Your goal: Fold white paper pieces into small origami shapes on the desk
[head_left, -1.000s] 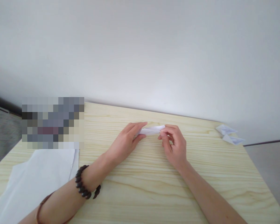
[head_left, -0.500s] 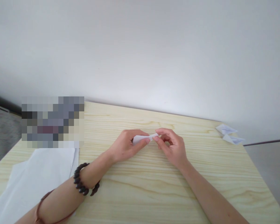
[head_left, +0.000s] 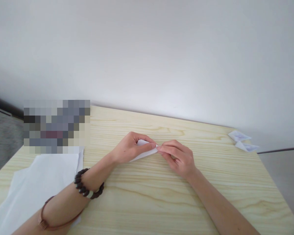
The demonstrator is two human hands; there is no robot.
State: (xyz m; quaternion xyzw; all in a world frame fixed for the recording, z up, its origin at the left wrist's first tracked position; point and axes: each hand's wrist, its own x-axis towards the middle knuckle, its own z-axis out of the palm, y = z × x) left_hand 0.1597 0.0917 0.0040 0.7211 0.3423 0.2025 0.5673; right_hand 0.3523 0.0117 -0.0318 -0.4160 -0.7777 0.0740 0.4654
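Observation:
A narrow piece of folded white paper [head_left: 143,153] is held between my two hands over the middle of the wooden table. My left hand [head_left: 129,148] is closed around it, with the thumb on the near side and the index finger along the far side. The fingers of my right hand [head_left: 177,156] pinch the paper's right tip. Part of the paper is hidden behind my left thumb and fingers.
Two folded white paper boats [head_left: 243,141] lie at the table's back right corner. White paper sheets [head_left: 46,182] are spread at the left, partly under my left forearm. A pixelated patch [head_left: 56,127] covers something behind them. The wall [head_left: 161,65] borders the table's [head_left: 137,199] far edge.
The folded paper has turned so that more of its near side shows below my left thumb. My right fingers have shifted slightly left and down, with the fingertips now closer to my left hand.

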